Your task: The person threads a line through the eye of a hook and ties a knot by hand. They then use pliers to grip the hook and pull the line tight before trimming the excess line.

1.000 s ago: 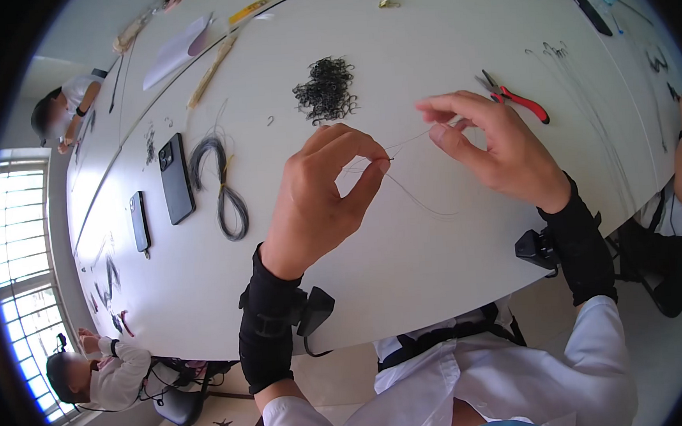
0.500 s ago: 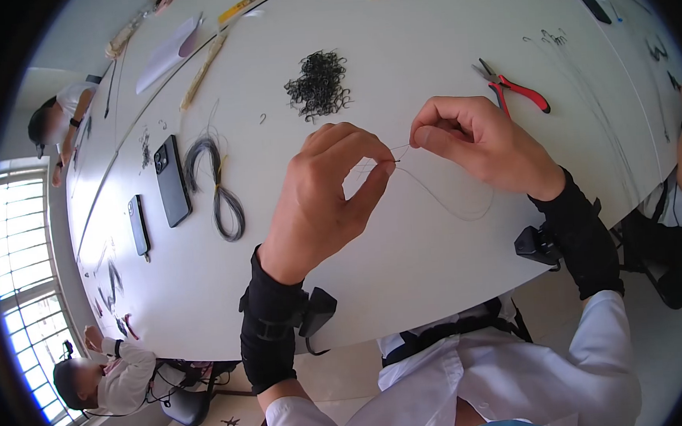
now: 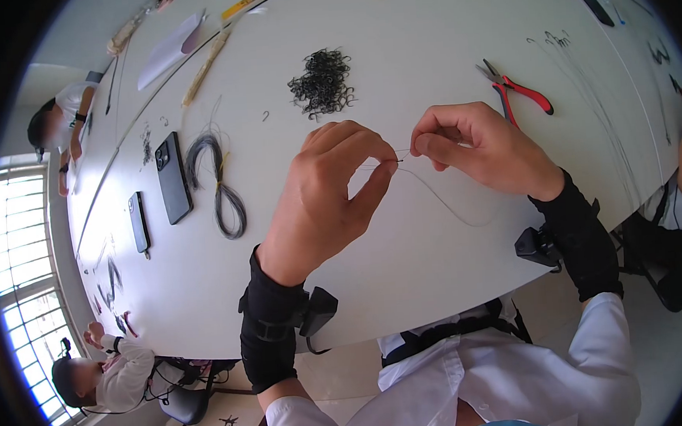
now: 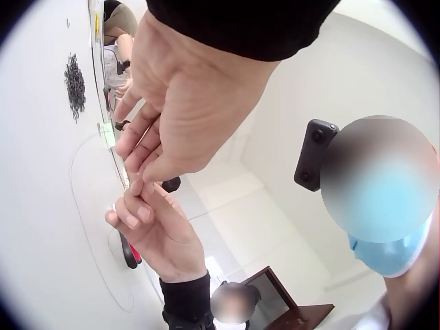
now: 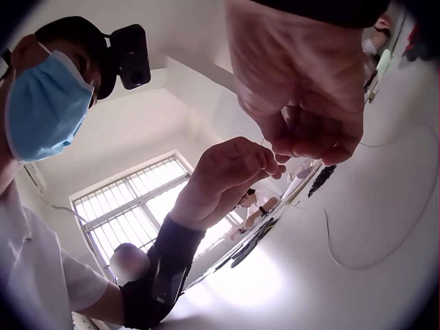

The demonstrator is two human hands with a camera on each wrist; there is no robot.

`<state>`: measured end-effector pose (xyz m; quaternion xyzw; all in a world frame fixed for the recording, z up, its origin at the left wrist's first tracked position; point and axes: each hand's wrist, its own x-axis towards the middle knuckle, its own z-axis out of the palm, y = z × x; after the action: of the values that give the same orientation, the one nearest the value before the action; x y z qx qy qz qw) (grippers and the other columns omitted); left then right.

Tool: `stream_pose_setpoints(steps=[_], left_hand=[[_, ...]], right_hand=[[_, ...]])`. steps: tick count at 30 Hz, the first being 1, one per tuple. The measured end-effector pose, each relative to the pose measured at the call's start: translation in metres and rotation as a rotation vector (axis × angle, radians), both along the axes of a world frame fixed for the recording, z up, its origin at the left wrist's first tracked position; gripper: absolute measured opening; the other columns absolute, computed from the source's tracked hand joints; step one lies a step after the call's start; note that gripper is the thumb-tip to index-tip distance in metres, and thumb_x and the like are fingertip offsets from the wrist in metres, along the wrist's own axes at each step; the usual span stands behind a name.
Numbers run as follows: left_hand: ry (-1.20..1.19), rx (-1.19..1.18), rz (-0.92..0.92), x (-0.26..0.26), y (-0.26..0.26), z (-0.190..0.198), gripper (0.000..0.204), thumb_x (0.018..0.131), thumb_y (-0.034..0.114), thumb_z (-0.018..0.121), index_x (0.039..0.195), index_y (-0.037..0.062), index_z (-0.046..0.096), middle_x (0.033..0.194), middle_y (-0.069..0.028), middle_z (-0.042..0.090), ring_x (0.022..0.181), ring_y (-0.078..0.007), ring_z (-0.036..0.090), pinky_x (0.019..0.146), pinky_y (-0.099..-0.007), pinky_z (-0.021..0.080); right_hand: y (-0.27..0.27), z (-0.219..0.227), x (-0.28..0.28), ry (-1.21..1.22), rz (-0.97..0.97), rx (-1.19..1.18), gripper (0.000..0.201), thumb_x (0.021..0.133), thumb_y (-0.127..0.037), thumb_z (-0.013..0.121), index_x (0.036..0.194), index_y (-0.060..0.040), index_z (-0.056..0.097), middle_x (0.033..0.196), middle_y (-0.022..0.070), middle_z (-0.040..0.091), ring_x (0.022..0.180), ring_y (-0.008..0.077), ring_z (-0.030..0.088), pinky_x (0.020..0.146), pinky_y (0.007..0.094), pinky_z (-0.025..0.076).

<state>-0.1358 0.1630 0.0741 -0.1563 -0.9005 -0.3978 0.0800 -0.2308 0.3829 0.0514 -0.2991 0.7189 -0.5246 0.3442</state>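
Note:
The left hand (image 3: 329, 202) pinches a small dark piece, likely a hook, with thin line (image 3: 442, 200) between thumb and index fingertip. Close beside it on the right, the right hand (image 3: 487, 149) pinches the thin line, its other fingers curled in. A loop of line hangs below both hands over the table. In the left wrist view the left hand (image 4: 196, 103) and right hand (image 4: 161, 230) meet at the fingertips. The right wrist view shows the right hand (image 5: 302, 82) above the left hand (image 5: 223, 175); the small piece is hidden there.
On the white table (image 3: 408, 287) lie a pile of dark hooks (image 3: 322, 83), red-handled pliers (image 3: 527, 92), a coil of dark line (image 3: 218, 185), two phones (image 3: 172, 179) (image 3: 138, 221), and hooks with long lines (image 3: 557, 40). Other people sit at the table's edges.
The right hand has come from half-spread fingers to a pinch on the line and moved nearer the left fingertips. The line's loop has shifted. The left hand keeps its pinch.

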Motion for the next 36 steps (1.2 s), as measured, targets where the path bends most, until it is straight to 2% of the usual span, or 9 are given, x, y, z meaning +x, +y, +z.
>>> stream_pose_setpoints(steps=[4,6,9,15,18,24,30,33,36], left_hand=[[-0.031,-0.009,-0.003,0.001,0.003,0.002,0.013,0.082,-0.006,0.074,0.092,-0.0007,0.068,0.092,-0.0106,0.071,0.086,-0.0264,0.068,0.078,-0.0352,0.054],[-0.018,0.004,-0.021,0.0,0.005,0.0,0.013,0.082,-0.006,0.074,0.092,-0.0008,0.068,0.092,-0.0105,0.071,0.086,-0.0263,0.068,0.077,-0.0353,0.054],[-0.014,-0.003,-0.027,0.0,0.005,-0.001,0.013,0.083,-0.005,0.075,0.092,-0.0009,0.068,0.092,-0.0104,0.071,0.086,-0.0262,0.068,0.076,-0.0353,0.054],[0.005,0.018,-0.001,0.0,0.006,-0.001,0.012,0.083,-0.005,0.075,0.093,-0.0008,0.068,0.093,-0.0103,0.071,0.083,-0.0257,0.069,0.073,-0.0343,0.054],[0.016,0.019,-0.001,-0.001,0.004,-0.003,0.012,0.083,-0.004,0.075,0.093,-0.0004,0.068,0.093,-0.01,0.071,0.082,-0.0253,0.069,0.072,-0.0337,0.053],[-0.008,0.007,0.008,0.0,0.004,-0.001,0.011,0.084,-0.004,0.075,0.092,0.0003,0.069,0.092,-0.0094,0.071,0.082,-0.0243,0.069,0.071,-0.0332,0.053],[-0.013,0.036,0.013,0.001,0.006,-0.001,0.011,0.083,-0.005,0.075,0.092,0.0001,0.069,0.092,-0.0095,0.071,0.082,-0.0242,0.069,0.072,-0.0333,0.054],[-0.023,0.041,0.01,0.001,0.006,0.0,0.012,0.083,-0.005,0.075,0.092,-0.0002,0.069,0.092,-0.0098,0.071,0.082,-0.0243,0.069,0.072,-0.0334,0.054],[-0.025,0.039,0.004,0.001,0.006,-0.001,0.012,0.083,-0.005,0.075,0.092,-0.0003,0.068,0.092,-0.0099,0.071,0.083,-0.0246,0.069,0.073,-0.0335,0.054]], right_hand=[[-0.008,-0.015,0.008,0.036,-0.064,-0.137,0.023,0.103,-0.019,0.062,0.108,0.002,0.066,0.083,0.0022,0.065,0.075,0.0077,0.057,0.071,0.0239,0.048],[-0.005,0.0,0.005,-0.144,0.023,-0.009,0.021,0.105,-0.018,0.061,0.11,0.0022,0.064,0.091,0.0025,0.065,0.084,0.0074,0.059,0.08,0.0236,0.05],[-0.004,0.002,0.004,-0.08,0.032,0.037,0.024,0.106,-0.018,0.06,0.117,0.0026,0.064,0.093,0.0023,0.065,0.087,0.0071,0.06,0.082,0.0231,0.05],[-0.007,-0.009,0.008,-0.065,-0.024,-0.066,0.023,0.106,-0.02,0.06,0.114,0.0018,0.064,0.099,0.0031,0.068,0.095,0.008,0.062,0.09,0.0253,0.049],[-0.006,-0.008,0.006,-0.161,0.05,-0.056,0.024,0.106,-0.021,0.059,0.112,0.0016,0.063,0.103,0.0046,0.07,0.1,0.0099,0.064,0.095,0.0276,0.05],[-0.004,-0.003,0.005,-0.314,0.024,-0.112,0.023,0.106,-0.022,0.059,0.112,0.0006,0.062,0.101,0.006,0.07,0.097,0.0129,0.067,0.092,0.0295,0.052],[-0.004,0.0,0.004,-0.44,0.036,-0.074,0.025,0.104,-0.022,0.061,0.112,0.0017,0.066,0.094,0.0056,0.071,0.084,0.0115,0.065,0.08,0.0249,0.052],[-0.003,0.001,0.006,-0.474,0.004,-0.087,0.021,0.106,-0.023,0.06,0.111,-0.0029,0.063,0.079,-0.0039,0.058,0.063,0.0028,0.043,0.058,0.0215,0.036],[-0.006,0.003,0.011,-0.3,-0.06,-0.052,0.021,0.104,-0.023,0.062,0.108,-0.0029,0.067,0.077,-0.0049,0.056,0.063,0.0021,0.041,0.055,0.022,0.033]])
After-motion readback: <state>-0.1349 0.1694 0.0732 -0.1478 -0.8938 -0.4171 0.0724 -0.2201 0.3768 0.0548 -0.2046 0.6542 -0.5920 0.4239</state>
